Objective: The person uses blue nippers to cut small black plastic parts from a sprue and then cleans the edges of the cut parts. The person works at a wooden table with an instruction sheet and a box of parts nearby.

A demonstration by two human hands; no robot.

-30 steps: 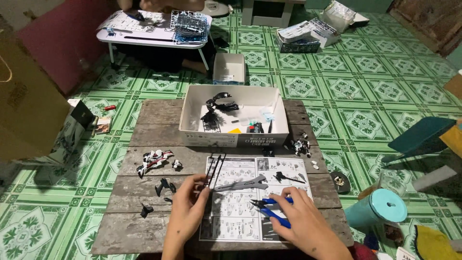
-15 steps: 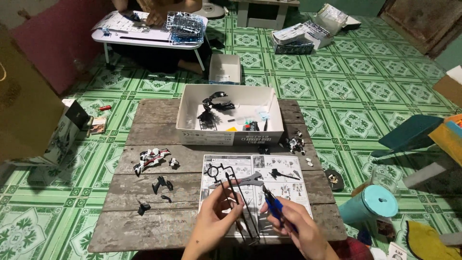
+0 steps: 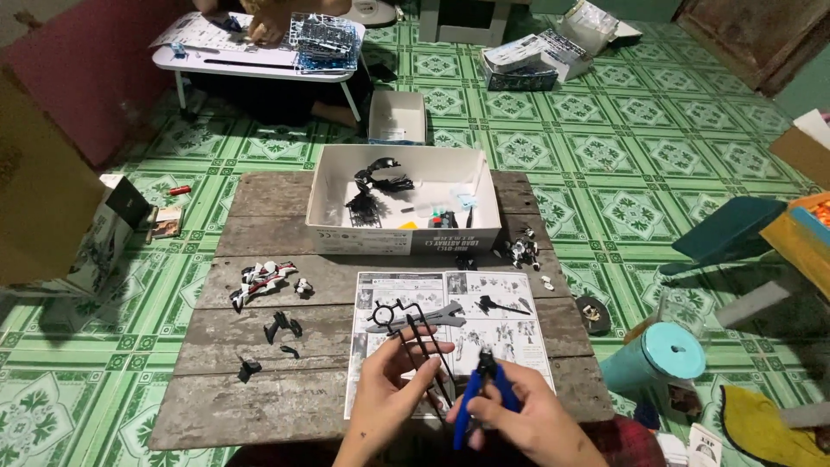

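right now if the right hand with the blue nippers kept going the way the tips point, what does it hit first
The right hand aims the blue-handled nippers up and slightly left, at the black plastic parts frame held by the left hand. That frame comes first, probably; beyond lies the instruction sheet. Depth is hard to judge.

Low plank table (image 3: 259,398), white box (image 3: 402,238), instr sheet (image 3: 510,333), small black model parts (image 3: 283,326)
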